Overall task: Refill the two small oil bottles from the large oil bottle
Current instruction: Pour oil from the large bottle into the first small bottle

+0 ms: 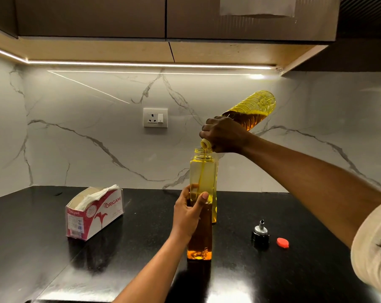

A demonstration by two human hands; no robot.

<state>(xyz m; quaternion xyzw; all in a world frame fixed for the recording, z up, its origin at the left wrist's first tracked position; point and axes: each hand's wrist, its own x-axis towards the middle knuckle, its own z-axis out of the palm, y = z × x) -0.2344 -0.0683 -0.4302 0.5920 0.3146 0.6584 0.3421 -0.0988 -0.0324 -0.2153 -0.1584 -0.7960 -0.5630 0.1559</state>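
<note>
My right hand (226,134) grips the neck of the large oil bottle (254,109), tilted mouth-down over a tall square small oil bottle (201,178). A thin stream of oil runs from its mouth into the open top. My left hand (188,212) holds that small bottle around its middle; it stands upright on the black counter (240,278), oil filling about its lower half. A second small oil bottle (214,206) stands directly behind it, mostly hidden.
A black and metal pourer cap (260,232) and a red cap (282,242) lie on the counter to the right. A pink and white tissue box (94,212) sits at the left. A wall socket (155,117) is on the marble backsplash.
</note>
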